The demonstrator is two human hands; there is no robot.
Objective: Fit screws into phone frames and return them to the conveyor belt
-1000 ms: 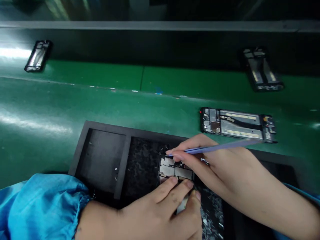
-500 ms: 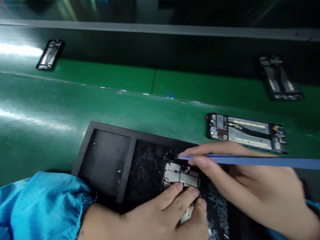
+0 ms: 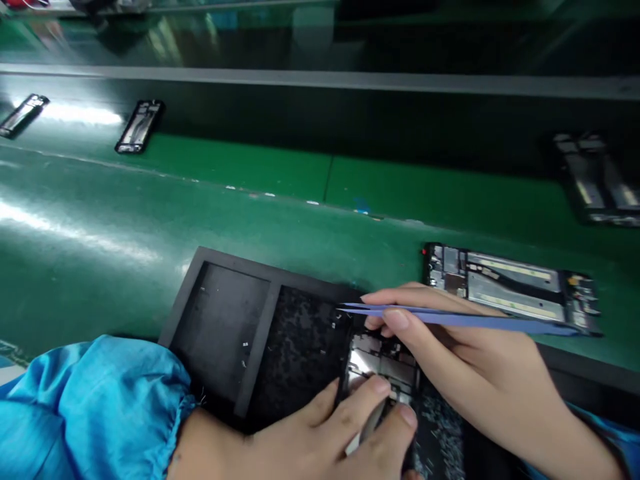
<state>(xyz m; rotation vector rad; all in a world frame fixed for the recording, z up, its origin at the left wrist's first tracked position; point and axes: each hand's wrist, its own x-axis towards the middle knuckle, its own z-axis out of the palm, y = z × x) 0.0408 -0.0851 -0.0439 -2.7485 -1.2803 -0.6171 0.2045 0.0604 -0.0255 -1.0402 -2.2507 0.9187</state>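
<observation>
My left hand [image 3: 325, 437], in a blue sleeve, presses its fingers down on an opened phone frame [image 3: 383, 363] lying in a black compartment tray [image 3: 225, 320]. My right hand [image 3: 465, 373] pinches blue tweezers [image 3: 450, 319] between thumb and fingers. The tweezer tips hover level just above the top end of the phone frame, pointing left. A pale flat piece shows under my left fingertips.
Another opened phone frame [image 3: 510, 283] lies on the green belt [image 3: 150, 213] right of the tray. More frames sit farther off: one at far right [image 3: 595, 177], two at far left [image 3: 139, 127]. Small bits litter the tray's middle compartment [image 3: 300, 340].
The view has shifted, so everything sits lower and more to the right. The tweezer tips lifted off the phone frame and now lie level above it. My left hand keeps holding the frame.
</observation>
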